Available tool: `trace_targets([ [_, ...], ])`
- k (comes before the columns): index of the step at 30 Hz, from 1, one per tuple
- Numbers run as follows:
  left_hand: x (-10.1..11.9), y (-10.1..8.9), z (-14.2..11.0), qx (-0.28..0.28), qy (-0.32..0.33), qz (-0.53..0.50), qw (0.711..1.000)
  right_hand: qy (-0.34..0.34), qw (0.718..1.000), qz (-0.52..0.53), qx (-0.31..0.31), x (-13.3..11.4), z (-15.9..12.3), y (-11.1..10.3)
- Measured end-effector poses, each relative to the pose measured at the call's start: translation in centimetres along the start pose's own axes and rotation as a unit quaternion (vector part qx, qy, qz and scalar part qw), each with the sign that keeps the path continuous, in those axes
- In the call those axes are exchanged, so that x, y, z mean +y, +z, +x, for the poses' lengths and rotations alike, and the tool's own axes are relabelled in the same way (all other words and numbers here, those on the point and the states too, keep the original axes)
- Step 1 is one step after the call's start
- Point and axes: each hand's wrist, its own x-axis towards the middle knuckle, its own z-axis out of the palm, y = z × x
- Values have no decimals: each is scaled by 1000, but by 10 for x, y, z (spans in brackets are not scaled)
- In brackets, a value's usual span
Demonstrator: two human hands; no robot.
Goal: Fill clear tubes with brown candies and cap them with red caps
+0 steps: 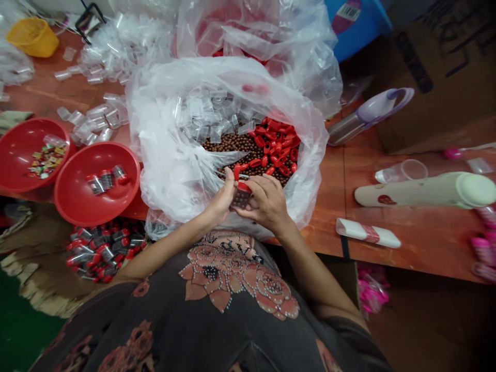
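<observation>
My left hand [223,200] and my right hand [270,200] are both closed around a small clear container [241,198] filled with brown balls. A red cap [244,186] sits at its top, under my right fingers. By my left thumb is another red piece [239,169], and a thin metal rod shows beside it; I cannot tell whether the thumb holds them. Just beyond my hands, a white plastic bag [163,150] lies open. Inside it are loose brown balls [232,141], clear empty containers [211,114] and red caps [276,140].
Left stand two red bowls, one with wrapped pieces [11,155], one with filled containers [73,201]. Below, a carton holds more capped containers [103,253]. A yellow tub [34,37] is far left. Right lie a pale bottle [418,190], tissue pack [368,232] and purple-topped bottle [360,120].
</observation>
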Motion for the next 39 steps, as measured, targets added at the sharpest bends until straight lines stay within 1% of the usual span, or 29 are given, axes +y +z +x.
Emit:
trace_targets([
  [3, 6, -4, -6, -39, -30, -25, 998, 7, 1000, 15, -14, -2, -4, 4],
  [6, 9, -10, -10, -41, -56, -37, 997, 37, 999, 29, 6, -6, -8, 7],
  [9, 7, -15, -10, -40, -53, -45, 997, 78, 995, 45, 34, -9, -9, 8],
  [10, 6, -16, -9, -41, -50, -47, 997, 81, 995, 46, 31, -10, -8, 7],
  [12, 4, -17, -9, -42, -44, -47, 997, 66, 997, 43, 10, -11, -6, 5],
  [14, 1, -15, -9, -34, -27, -46, 998, 40, 998, 37, -8, -11, -3, 4],
  [16, -2, -12, -10, -27, -9, -51, 998, 17, 999, 34, -11, -11, 0, 3],
  [19, -8, -6, -11, -14, 0, -63, 998, 6, 999, 34, -6, -12, 0, 6],
  [22, -13, -3, -14, -5, 11, -48, 999, 0, 999, 36, 3, -19, 1, 9],
  [24, -9, -7, -18, 7, 48, -7, 999, -6, 999, 33, 6, -24, 3, 10],
  [26, 6, -22, -26, 48, 124, 67, 989, -6, 999, 34, -10, -26, 6, 10],
  [27, 18, -35, -32, 85, 174, 113, 975, 2, 999, 39, -22, -26, 7, 11],
  [28, 32, -51, -40, 134, 227, 159, 951, 16, 998, 46, -32, -23, 8, 11],
  [29, 48, -71, -51, 197, 280, 198, 918, 34, 997, 53, -38, -19, 7, 12],
  [30, 64, -92, -63, 269, 325, 235, 876, 56, 996, 59, -41, -13, 6, 13],
  [31, 79, -115, -77, 344, 354, 270, 827, 76, 994, 61, -42, -5, 5, 14],
  [32, 93, -138, -92, 410, 354, 311, 781, 88, 993, 59, -45, 3, 3, 14],
  [33, 106, -159, -107, 470, 331, 362, 734, 96, 993, 55, -46, 11, 1, 15],
  [34, 116, -178, -120, 514, 296, 426, 683, 102, 993, 49, -44, 19, 0, 16],
  [35, 124, -192, -131, 538, 260, 489, 635, 107, 993, 43, -40, 27, -1, 16],
  [36, 131, -202, -138, 551, 235, 544, 588, 112, 993, 36, -33, 35, -1, 16],
  [37, 137, -206, -141, 554, 228, 586, 546, 117, 992, 29, -25, 41, 1, 16],
  [38, 141, -204, -138, 551, 241, 611, 515, 124, 992, 20, -17, 47, 3, 16],
  [39, 144, -197, -130, 540, 269, 624, 497, 133, 991, 9, -13, 51, 7, 15],
])
